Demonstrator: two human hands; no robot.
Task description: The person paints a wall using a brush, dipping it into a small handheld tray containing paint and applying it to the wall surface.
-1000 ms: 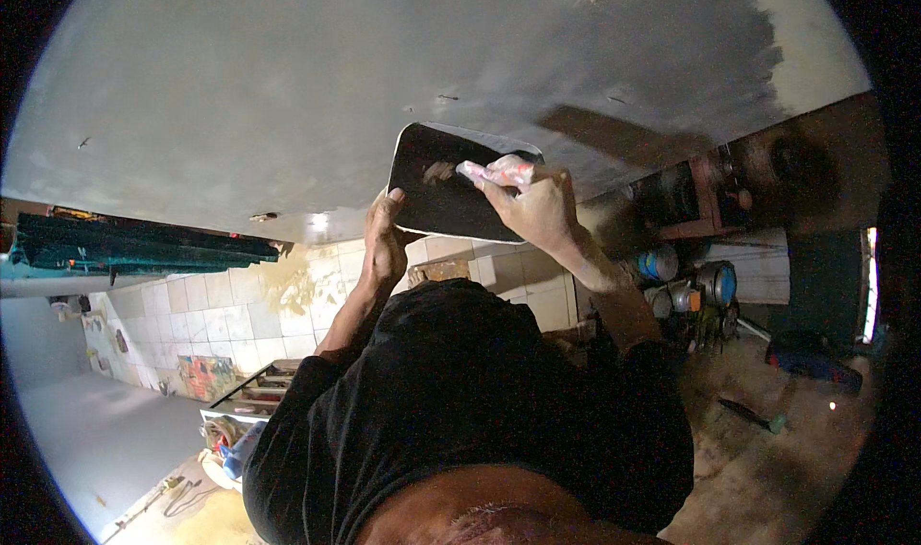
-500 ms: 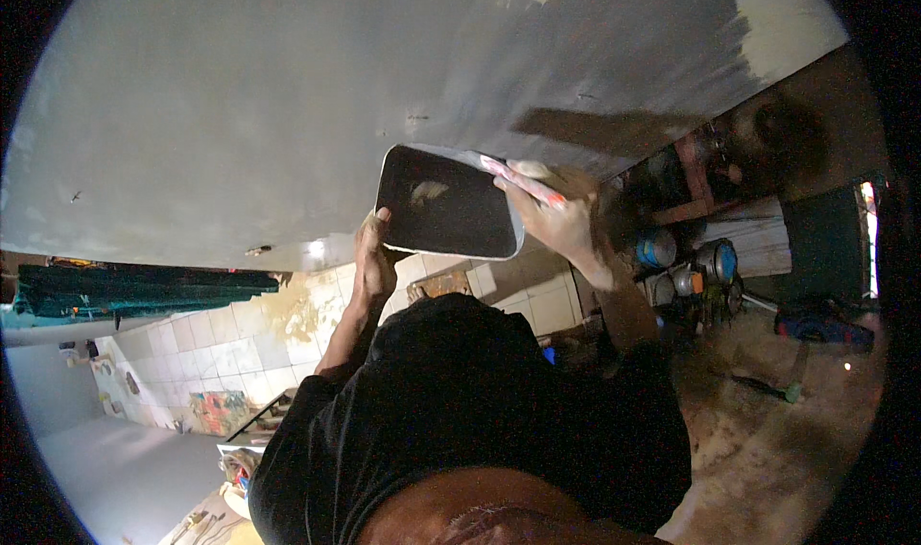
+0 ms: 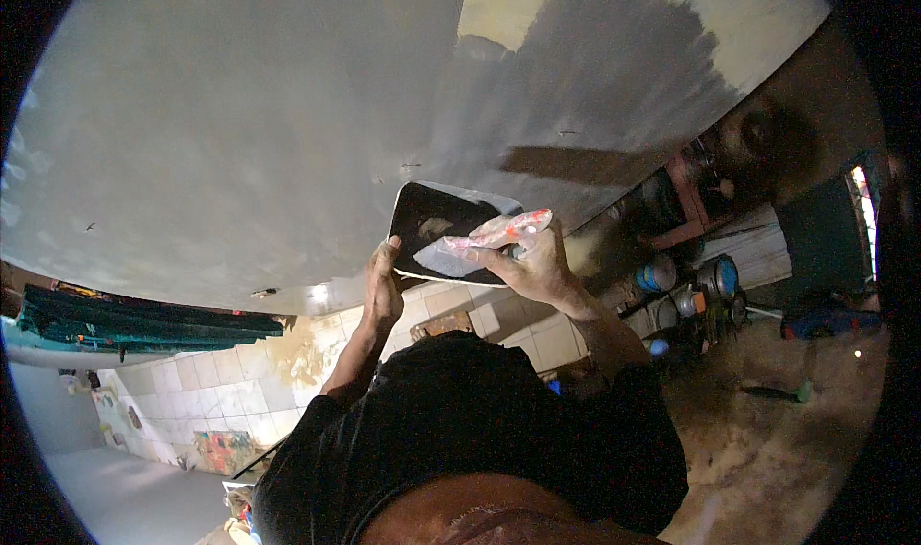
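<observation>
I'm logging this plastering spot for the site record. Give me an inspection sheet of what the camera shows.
Surface: grey plastered surface, darker wet patch, bare cream area at upper right.
Job's things: dark flat board with grey paste; smeared blade tool lying on it.
Clutter: pots and blue containers on the ground, right.
Hands: left hand grips the board's edge; right hand holds the tool.
Cables: nothing seen.
Surroundings: tiled wall, green boards, dirt floor.
</observation>
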